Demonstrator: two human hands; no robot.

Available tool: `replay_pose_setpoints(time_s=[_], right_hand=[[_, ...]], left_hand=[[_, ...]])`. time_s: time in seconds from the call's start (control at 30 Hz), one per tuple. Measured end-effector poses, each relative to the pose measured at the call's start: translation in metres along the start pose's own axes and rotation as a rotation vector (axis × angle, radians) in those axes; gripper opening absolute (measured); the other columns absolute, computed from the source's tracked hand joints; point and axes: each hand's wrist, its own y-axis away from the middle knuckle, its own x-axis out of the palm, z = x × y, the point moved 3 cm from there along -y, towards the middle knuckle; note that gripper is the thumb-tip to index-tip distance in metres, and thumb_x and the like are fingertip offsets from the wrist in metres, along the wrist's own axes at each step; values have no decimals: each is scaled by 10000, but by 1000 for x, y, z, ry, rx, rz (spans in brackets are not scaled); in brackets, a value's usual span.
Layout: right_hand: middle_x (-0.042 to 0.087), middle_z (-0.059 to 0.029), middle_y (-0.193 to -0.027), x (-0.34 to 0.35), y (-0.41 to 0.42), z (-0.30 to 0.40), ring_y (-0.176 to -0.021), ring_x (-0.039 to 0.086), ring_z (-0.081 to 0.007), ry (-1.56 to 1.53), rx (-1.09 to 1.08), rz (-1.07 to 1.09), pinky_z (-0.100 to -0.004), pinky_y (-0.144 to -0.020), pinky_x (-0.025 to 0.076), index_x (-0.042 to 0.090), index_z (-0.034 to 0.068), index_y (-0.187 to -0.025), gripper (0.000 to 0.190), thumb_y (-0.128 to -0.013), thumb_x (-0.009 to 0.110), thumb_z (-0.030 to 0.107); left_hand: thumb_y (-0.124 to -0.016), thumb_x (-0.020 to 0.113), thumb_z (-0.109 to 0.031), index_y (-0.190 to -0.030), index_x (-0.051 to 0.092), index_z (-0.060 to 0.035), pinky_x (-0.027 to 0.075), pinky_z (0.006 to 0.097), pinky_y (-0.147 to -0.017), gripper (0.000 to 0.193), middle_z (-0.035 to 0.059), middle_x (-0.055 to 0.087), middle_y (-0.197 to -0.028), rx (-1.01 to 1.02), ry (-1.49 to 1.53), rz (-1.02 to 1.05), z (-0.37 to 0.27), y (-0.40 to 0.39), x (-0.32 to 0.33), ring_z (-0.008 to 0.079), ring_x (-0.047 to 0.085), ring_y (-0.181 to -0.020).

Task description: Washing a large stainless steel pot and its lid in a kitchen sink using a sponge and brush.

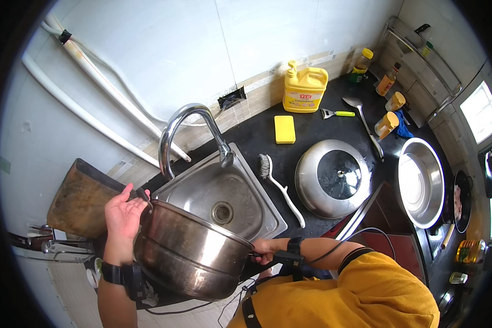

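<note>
A large stainless steel pot (188, 250) is tilted at the near side of the steel sink (246, 197), its mouth facing the basin; its inside is hidden. On the left, my left hand (125, 213) is palm up, its fingers hooked under the pot's dark side handle (142, 194). My right hand (263, 250) is closed around the opposite handle, mostly covered by the fingers. Over the basin arches a chrome faucet (192, 110), with no water seen running. The drain (222, 212) shows at the bottom of the basin.
Right of the sink lie a white-handled scrub brush (285, 197), a yellow sponge (285, 129) and a domed pot lid (332, 178). Behind stands a yellow detergent jug (305, 90). A peeler (338, 114), spatula (365, 123) and steel basin (421, 182) are farther right. A wooden board (80, 201) leans left.
</note>
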Motion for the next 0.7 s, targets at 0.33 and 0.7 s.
replay_pose_setpoints(time_s=[0.33, 0.7], right_hand=[[618, -189, -791, -23, 86, 110, -528, 618, -221, 606, -671, -682, -340, -464, 509, 526, -18, -1063, 304, -865, 400, 175], [588, -210, -1022, -30, 92, 205, -973, 549, -357, 1084, -949, -1048, -403, -859, 427, 550, 81, -1120, 345, -857, 455, 283]], left_hand=[[-863, 428, -78, -1055, 449, 48, 449, 422, -829, 231, 162, 541, -922, -12, -137, -241, -21, 86, -56, 261, 549, -850], [-715, 441, 47, -879, 449, -76, 476, 337, -635, 206, 62, 520, -748, -150, -148, -234, 102, 124, -120, 165, 496, -599]])
